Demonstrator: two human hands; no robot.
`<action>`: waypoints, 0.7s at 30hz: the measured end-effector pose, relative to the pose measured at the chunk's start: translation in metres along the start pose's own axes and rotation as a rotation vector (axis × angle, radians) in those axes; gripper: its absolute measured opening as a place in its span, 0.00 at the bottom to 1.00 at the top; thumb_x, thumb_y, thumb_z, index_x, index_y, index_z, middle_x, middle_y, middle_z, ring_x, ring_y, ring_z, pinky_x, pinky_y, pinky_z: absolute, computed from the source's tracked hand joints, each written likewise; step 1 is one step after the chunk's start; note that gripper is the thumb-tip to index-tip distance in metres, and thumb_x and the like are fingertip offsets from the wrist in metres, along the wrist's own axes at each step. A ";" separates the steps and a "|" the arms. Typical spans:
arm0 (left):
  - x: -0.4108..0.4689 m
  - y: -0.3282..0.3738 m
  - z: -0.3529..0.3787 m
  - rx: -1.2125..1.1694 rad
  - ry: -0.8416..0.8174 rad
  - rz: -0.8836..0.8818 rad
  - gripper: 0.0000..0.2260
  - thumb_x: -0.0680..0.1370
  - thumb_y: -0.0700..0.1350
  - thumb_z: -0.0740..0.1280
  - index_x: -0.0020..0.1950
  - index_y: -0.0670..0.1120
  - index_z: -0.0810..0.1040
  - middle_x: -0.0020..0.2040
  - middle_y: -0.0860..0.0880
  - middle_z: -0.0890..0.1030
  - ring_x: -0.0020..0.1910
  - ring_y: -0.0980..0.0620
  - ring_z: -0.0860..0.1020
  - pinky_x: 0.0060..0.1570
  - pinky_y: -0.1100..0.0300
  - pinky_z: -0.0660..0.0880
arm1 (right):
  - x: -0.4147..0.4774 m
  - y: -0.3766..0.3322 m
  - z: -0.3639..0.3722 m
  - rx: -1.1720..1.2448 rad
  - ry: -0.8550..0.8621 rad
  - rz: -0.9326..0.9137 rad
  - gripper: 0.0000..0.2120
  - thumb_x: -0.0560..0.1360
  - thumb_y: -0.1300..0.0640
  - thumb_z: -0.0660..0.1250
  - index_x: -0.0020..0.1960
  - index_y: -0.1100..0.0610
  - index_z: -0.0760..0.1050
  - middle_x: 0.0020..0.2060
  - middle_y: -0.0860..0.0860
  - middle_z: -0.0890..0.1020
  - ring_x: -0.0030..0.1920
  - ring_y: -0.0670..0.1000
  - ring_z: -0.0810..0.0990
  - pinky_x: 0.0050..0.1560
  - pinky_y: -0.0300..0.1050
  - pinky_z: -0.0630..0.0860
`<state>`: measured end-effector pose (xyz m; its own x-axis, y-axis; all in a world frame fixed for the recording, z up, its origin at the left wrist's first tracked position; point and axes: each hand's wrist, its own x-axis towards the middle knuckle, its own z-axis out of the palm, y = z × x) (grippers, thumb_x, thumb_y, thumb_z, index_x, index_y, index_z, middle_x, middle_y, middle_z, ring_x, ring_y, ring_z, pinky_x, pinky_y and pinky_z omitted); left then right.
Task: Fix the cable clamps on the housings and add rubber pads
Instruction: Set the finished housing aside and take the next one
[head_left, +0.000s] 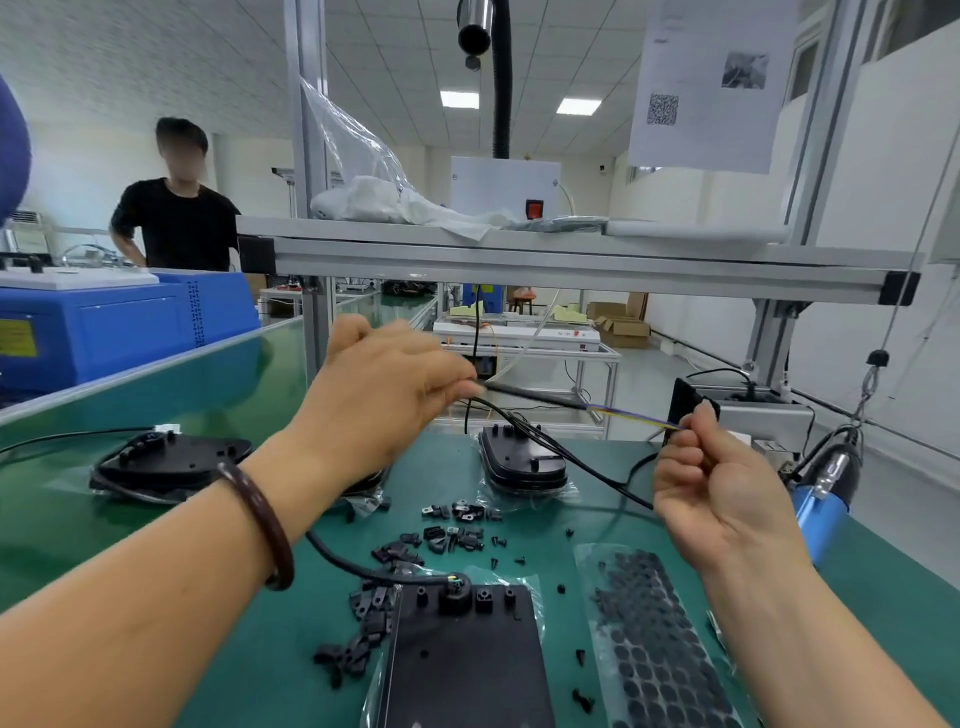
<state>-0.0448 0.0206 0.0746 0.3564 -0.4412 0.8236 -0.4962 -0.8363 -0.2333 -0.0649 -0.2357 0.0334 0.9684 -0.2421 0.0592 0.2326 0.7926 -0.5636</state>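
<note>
The job in hand looks like pulling the cable (535, 395) straight so it can lie flat on a housing. To do it well, pull softly: the coloured wires (634, 414) at its end are thin and could tear out. Lay the cable down first. Then take one of the cable clamps (460, 525) from the heap in the middle of the table (52, 519). The rubber pads (654, 644) wait on a sheet by the near right edge.

Both hands are lifted over the table, well apart. The left hand (384, 384) is palm down, and its fingertips pinch the black part of the cable. The right hand (722, 483) has curled fingers and pinches the coloured wires, though the exact grip is a bit blurry. An oval housing (524, 460) sits under the cable near the far edge. A flat housing (462, 660) lies at the near edge.
</note>
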 end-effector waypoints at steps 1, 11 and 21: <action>0.006 0.000 -0.001 -0.010 0.017 -0.023 0.14 0.76 0.60 0.59 0.45 0.56 0.82 0.35 0.61 0.71 0.38 0.55 0.69 0.42 0.59 0.51 | 0.001 -0.001 -0.001 0.048 -0.001 -0.025 0.11 0.79 0.55 0.61 0.39 0.55 0.70 0.24 0.46 0.71 0.22 0.40 0.68 0.21 0.28 0.64; -0.037 -0.028 0.019 -0.204 -0.133 -0.805 0.28 0.64 0.76 0.54 0.44 0.54 0.73 0.38 0.54 0.76 0.38 0.53 0.74 0.33 0.59 0.66 | 0.012 -0.030 -0.039 0.513 0.156 -0.224 0.08 0.77 0.61 0.64 0.40 0.57 0.73 0.30 0.48 0.77 0.29 0.44 0.78 0.33 0.30 0.74; -0.119 0.026 0.043 -0.982 -0.725 -0.646 0.13 0.74 0.47 0.71 0.54 0.62 0.78 0.53 0.58 0.82 0.52 0.60 0.79 0.56 0.63 0.75 | 0.005 0.009 -0.043 0.259 0.160 -0.099 0.06 0.79 0.58 0.62 0.45 0.58 0.74 0.35 0.51 0.82 0.35 0.46 0.84 0.35 0.32 0.78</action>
<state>-0.0659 0.0369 -0.0521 0.9127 -0.3895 0.1237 -0.3282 -0.5184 0.7896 -0.0616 -0.2535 -0.0071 0.9184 -0.3937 -0.0389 0.3598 0.8721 -0.3316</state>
